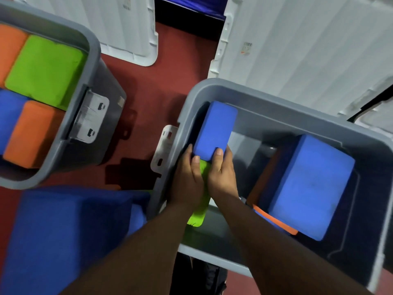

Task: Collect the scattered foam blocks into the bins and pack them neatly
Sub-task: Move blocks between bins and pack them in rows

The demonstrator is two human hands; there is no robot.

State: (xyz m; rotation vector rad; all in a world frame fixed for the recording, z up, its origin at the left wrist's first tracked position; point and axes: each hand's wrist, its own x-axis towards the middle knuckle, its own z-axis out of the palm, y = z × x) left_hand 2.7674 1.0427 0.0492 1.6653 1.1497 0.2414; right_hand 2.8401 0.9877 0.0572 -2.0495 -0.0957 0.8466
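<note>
Both my hands reach into the right grey bin point(265, 96) at its left wall. My left hand point(187, 179) and my right hand point(221, 175) grip the near end of a blue foam block point(214, 128) from either side. A green block point(201, 209) lies under my hands, mostly hidden. In the right half of the same bin a large blue block point(312, 186) leans over an orange block point(274, 220). The left grey bin point(93, 64) holds a green block point(44, 69), orange blocks point(32, 135) and a blue one point(8, 118), packed side by side.
Two white bin lids point(308, 39) lean at the back, one behind each bin. A large dark blue block point(63, 235) sits on the red floor point(153, 99) between the bins, near me. Metal latches point(89, 118) stick out from the bin sides.
</note>
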